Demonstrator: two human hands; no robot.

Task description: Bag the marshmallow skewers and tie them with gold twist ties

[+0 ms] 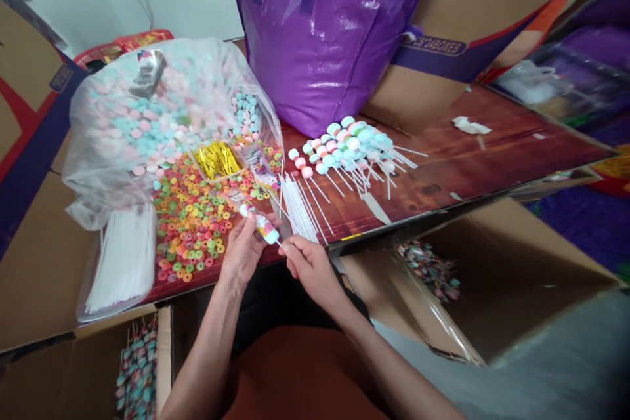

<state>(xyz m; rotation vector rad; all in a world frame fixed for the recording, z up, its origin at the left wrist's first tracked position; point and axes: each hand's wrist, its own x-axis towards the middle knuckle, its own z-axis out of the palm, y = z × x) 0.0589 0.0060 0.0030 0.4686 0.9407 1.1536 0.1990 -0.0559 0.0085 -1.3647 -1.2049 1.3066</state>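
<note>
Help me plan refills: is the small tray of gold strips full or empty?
Looks full: the gold strips cover the bottom of the small tray and reach its rim.

Reddish-brown table is pretty loaded tbh: candy rings are scattered left, white sticks and marshmallow skewers are laid out mid-table, purple bag is plonked behind.

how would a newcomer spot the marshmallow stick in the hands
Find the large purple bag, then go down and slightly left to the front edge of the table. There the left hand and right hand hold one marshmallow stick; being held sets it apart from the similar sticks lying on the table.
</note>
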